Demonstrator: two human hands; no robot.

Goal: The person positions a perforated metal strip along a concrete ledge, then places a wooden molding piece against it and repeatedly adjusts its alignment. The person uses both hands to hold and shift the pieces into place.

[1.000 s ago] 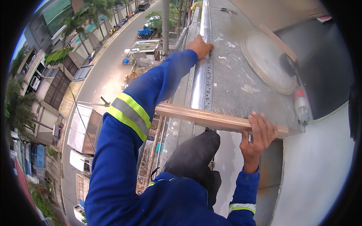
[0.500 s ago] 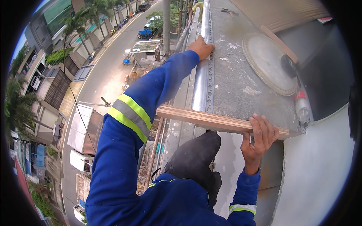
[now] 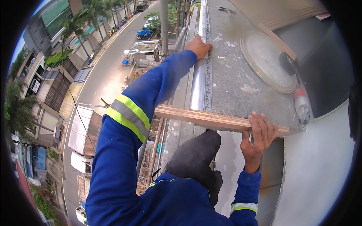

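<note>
A long shiny metal edge trim (image 3: 198, 88) with a perforated flange runs along the left edge of the grey concrete ledge (image 3: 233, 88). My left hand (image 3: 199, 48) reaches far forward and is closed over this trim, its fingers partly hidden on the outer side. Across the near end of the ledge lies a strip of layered plywood (image 3: 203, 117), set crosswise to the trim. My right hand (image 3: 260, 133) grips the strip near its right end, fingers over the top and thumb on the near side. My left sleeve covers the strip's left end.
A hammer (image 3: 227, 11) lies at the ledge's far end. On the right are a round translucent lid (image 3: 264, 62), a wooden strip (image 3: 278, 41) and a plastic bottle (image 3: 301, 105). Scaffold poles (image 3: 164, 28) stand left, above a street (image 3: 100, 71) far below.
The whole view has shifted slightly. Both hands keep their holds on the trim and the plywood strip, with no clear movement of either thing.
</note>
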